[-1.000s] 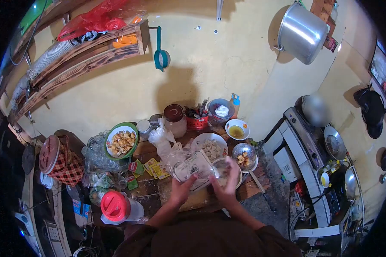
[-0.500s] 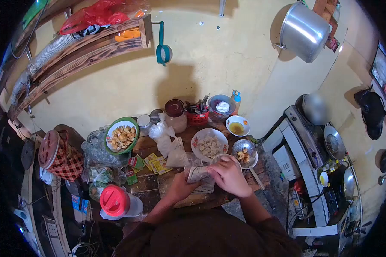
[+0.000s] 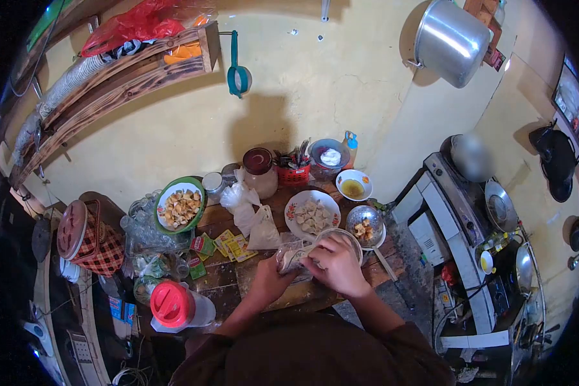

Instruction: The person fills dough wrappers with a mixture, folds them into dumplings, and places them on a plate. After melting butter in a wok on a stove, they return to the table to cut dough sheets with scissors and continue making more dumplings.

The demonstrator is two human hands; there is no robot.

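Near the table's front edge, my left hand (image 3: pixel 270 281) is closed around a clear plastic bag (image 3: pixel 290 256) with a pale printed mark. My right hand (image 3: pixel 338 266) is beside it, fingers curled and thumb by the bag's edge. What its fingers hold is hidden. Partly behind that hand is a round pale bowl (image 3: pixel 357 242). Just beyond lies a flowered plate (image 3: pixel 294 224) with pale, uncooked-looking pieces (image 3: pixel 314 217). To the right, a metal skimmer (image 3: pixel 367 215) bearing browned pieces rests on a white bowl.
At left stand a plate of browned pieces (image 3: pixel 181 208) in a green basin, yellow seasoning packets (image 3: pixel 233 244) and a red-lidded pitcher (image 3: pixel 172 305). White bags (image 3: pixel 264 230) and a brown-lidded jar (image 3: pixel 259 172) sit mid-table. A stove (image 3: pixel 453 196) is at right.
My right hand has shifted slightly left and down, with its fingers more curled near the bag. My left hand still holds the bag. The whole view has moved slightly.
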